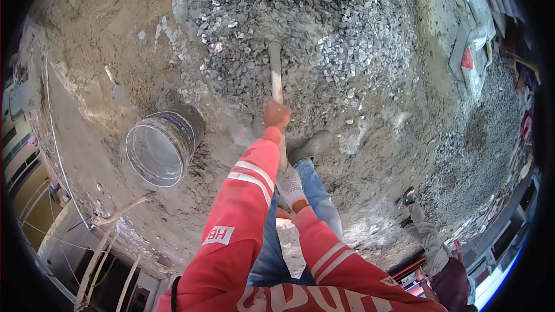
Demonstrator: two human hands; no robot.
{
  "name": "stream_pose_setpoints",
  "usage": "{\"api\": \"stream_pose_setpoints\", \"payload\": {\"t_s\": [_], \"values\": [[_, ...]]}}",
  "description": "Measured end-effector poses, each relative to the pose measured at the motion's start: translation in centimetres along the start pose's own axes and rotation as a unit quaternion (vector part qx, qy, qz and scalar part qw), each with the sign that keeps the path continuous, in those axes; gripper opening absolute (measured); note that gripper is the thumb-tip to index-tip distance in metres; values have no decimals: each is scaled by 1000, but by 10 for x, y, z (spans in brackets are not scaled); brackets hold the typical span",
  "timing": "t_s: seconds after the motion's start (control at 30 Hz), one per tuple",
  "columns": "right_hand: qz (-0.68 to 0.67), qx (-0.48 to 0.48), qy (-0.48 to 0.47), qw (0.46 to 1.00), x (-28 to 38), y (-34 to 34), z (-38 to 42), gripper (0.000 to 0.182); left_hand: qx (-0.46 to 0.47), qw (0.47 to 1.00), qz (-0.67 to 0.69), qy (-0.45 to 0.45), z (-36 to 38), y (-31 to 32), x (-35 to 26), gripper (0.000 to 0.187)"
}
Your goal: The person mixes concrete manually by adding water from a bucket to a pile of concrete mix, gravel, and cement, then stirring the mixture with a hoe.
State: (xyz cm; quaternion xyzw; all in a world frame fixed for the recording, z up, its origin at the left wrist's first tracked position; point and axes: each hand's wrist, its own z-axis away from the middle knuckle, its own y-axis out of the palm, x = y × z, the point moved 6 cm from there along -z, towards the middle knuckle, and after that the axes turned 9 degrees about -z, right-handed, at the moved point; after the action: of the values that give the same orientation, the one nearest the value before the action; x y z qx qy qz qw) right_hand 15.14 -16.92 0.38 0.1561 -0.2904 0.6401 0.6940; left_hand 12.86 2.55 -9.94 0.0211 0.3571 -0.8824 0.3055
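Note:
A wooden-handled shovel (277,86) reaches forward from between my legs into a grey gravel pile (370,29). Its socket is coated in grey, and stones blur or cover its blade. My bare left hand (277,115) is wrapped round the middle of the handle. Closer to my body, my right hand (291,186), in a pale knitted glove, grips the rear of the handle; its fingers are partly hidden.
To the left stands a grey-smeared bucket (155,151), its mouth facing me. A bent stick (127,209) lies below it. White sacks (477,40) lie at the far right, above another gravel heap (480,150). Another person (445,271) is at the lower right.

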Motion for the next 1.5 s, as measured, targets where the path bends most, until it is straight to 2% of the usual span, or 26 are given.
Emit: {"api": "stream_pose_setpoints", "payload": {"t_s": [0.03, 0.13, 0.23, 0.3, 0.37, 0.4, 0.43, 0.47, 0.57, 0.6, 0.67, 0.7, 0.73, 0.87, 0.93, 1.03, 1.1, 1.13, 1.2, 1.27, 1.3, 1.37, 1.4, 1.43, 1.47, 1.5], "values": [[-40, 24, 31, 998, 0, -5, 15, 49, 27, 999, 10, -31, 8, 12, 16, 44], [47, 12, 58, 997, 22, -2, 78, 53, 32, 998, 28, -45, 51, -8, 54, 44], [155, 59, 71, 984, 44, 16, 103, 68, -8, 998, 62, -31, 100, -93, 34, 42], [135, 23, -48, 989, 51, 27, 109, 68, -84, 989, 116, 22, 117, -146, 15, 39], [136, 33, -32, 990, 88, 33, 46, 63, -196, 966, 136, 95, 92, -204, -28, 38], [129, -2, -116, 985, 114, 35, 10, 58, -239, 956, 132, 105, 67, -228, -48, 37], [150, -12, -131, 980, 138, 41, -28, 54, -274, 933, 166, 164, 48, -254, -77, 34], [135, -13, -138, 981, 163, 44, -65, 52, -262, 934, 187, 157, 11, -262, -86, 33], [154, 10, -98, 983, 149, 48, -105, 51, -256, 922, 234, 173, -70, -209, -65, 36], [165, 3, -96, 982, 138, 45, -100, 51, -190, 961, 174, 103, -74, -173, -47, 38], [162, 17, 42, 986, 84, 41, -54, 49, -79, 993, 92, -1, -75, -96, 13, 41], [146, 6, 7, 989, 61, 35, -40, 50, -38, 996, 74, -17, -77, -69, 26, 42], [125, 0, -29, 992, 46, 35, -28, 51, -37, 996, 74, -13, -60, -67, 23, 42], [177, 60, 67, 980, 63, 38, 72, 59, -50, 994, 78, -53, 38, -86, 63, 42], [215, 31, -54, 975, 72, 37, 110, 59, -68, 993, 69, -69, 78, -121, 67, 41], [156, 84, -9, 984, 89, 43, 73, 58, -192, 971, 139, 35, 102, -202, 31, 37], [229, 105, -144, 957, 139, 61, -6, 58, -311, 925, 187, 112, 52, -263, -2, 32], [196, 64, -145, 968, 170, 66, -40, 55, -350, 908, 194, 123, 16, -288, -17, 32], [185, 66, -198, 960, 203, 79, -118, 52, -343, 898, 251, 117, -59, -313, -37, 33], [224, 48, -182, 956, 198, 66, -139, 46, -267, 924, 258, 86, -131, -260, -21, 34], [247, 50, -98, 963, 169, 58, -136, 45, -196, 945, 256, 51, -155, -216, -7, 36], [266, 59, 38, 961, 127, 36, -94, 43, -95, 963, 251, -5, -124, -126, 20, 37], [253, 56, 28, 965, 100, 26, -76, 44, -232, 961, 151, 17, -111, -96, 32, 33], [209, 44, 27, 977, 94, 15, -47, 48, -182, 970, 149, 62, -102, -66, 41, 33], [181, 28, 15, 983, 89, 7, -23, 48, -43, 987, 151, 15, -66, -56, 36, 36], [153, 12, 9, 988, 77, -1, 12, 48, 15, 992, 121, -25, -21, -60, 25, 37]]}}
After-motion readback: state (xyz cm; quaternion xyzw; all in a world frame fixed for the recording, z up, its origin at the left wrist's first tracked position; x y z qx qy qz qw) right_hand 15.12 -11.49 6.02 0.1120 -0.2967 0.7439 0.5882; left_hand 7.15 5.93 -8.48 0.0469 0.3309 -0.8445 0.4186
